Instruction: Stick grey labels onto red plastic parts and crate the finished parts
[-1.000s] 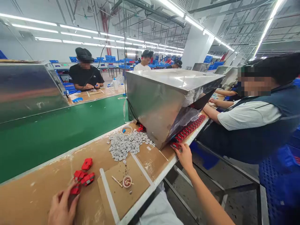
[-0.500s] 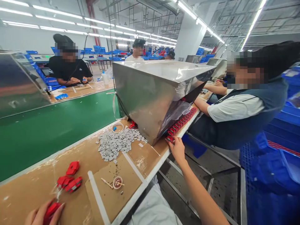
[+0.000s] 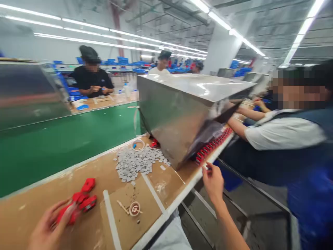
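Note:
My left hand (image 3: 49, 222) is closed around a red plastic piece (image 3: 68, 212) at the lower left, blurred by motion. Several more red pieces (image 3: 88, 203) lie bunched just beyond its fingertips. Over the table's front edge, my right hand (image 3: 213, 180) has thumb and fingers drawn together; anything between them is too small to make out. It is just off the near end of a row of red pieces (image 3: 213, 146) set side by side along the edge. A pile of small grey flat pieces (image 3: 136, 161) lies on the table between my hands.
A large metal housing (image 3: 177, 114) stands over the bench. Nearer me, a small cup (image 3: 134, 209) with sticks rests on cardboard (image 3: 122, 229). A green conveyor belt (image 3: 70, 139) runs behind. A co-worker (image 3: 283, 135) sits close on the right; another person (image 3: 92, 80) works across the belt.
My right hand has come away from the end piece of the red row, slightly towards me. My left hand, with its red piece, has moved forward to the loose red pieces. The view has shifted.

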A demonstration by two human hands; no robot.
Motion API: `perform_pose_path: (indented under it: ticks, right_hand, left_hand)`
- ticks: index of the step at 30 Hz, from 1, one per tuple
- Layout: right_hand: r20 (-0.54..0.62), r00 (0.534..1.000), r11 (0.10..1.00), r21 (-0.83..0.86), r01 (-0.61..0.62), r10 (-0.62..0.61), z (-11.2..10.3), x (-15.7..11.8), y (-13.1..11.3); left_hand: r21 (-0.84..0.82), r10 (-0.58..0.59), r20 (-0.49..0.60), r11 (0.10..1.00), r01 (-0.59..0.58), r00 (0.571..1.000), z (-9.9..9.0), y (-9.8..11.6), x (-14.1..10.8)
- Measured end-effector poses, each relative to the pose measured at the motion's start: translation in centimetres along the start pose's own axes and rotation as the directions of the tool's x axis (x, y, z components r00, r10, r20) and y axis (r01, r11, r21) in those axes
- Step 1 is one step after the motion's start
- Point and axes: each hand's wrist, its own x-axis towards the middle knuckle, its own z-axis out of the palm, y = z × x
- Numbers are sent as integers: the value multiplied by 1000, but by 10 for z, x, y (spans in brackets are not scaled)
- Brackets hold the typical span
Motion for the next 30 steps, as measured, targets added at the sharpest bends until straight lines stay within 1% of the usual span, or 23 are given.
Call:
perform_pose_path:
  ticks: [1,2,4,5,7,9,11,12,14,17,20,22,26,28,30]
  right_hand:
    - [2,999,998,41,40,-40,-5,-6,-7]
    - [21,996,993,86,86,-89,-9,-10,-14]
    - [115,972,965,189,180,-204,-9,-17,-30]
    - [177,949,945,246,215,-261,-6,-20,-40]
    - [308,882,903,354,242,-357,4,-26,-60]
    - [422,809,876,430,219,-409,18,-35,-78]
    - [500,763,872,461,166,-410,32,-45,-89]
    - [529,752,876,464,130,-392,39,-51,-92]
    - [576,750,890,455,37,-325,50,-63,-93]
    - [635,742,903,418,-97,-214,62,-76,-88]
    - [658,741,913,373,-165,-135,68,-81,-84]
    - [672,732,916,354,-187,-109,70,-80,-82]
    - [688,717,921,344,-186,-112,71,-79,-83]
    - [686,717,923,343,-173,-121,71,-79,-84]
    - [687,715,927,340,-157,-131,69,-80,-86]
  left_hand:
    - [-72,-47,40,996,49,998,8,10,0]
    - [-177,-70,57,981,79,996,18,19,2]
    - [-322,-86,124,939,122,989,40,34,8]
    - [-343,-65,151,932,114,986,51,38,12]
    - [-364,17,206,929,60,978,71,38,18]
    - [-357,109,258,934,-10,960,88,30,17]
    - [-315,185,306,945,-84,934,99,20,11]
    - [-283,214,321,951,-122,923,102,16,8]
    - [-227,262,334,955,-192,905,105,9,3]
    - [-217,328,298,938,-271,896,105,6,2]
    - [-229,382,261,917,-327,887,102,7,4]
    - [-242,405,261,906,-347,876,99,8,5]
    - [-322,422,276,887,-330,864,96,11,5]
    - [-363,411,299,884,-295,862,96,11,5]
    - [-391,373,322,889,-237,870,97,11,4]
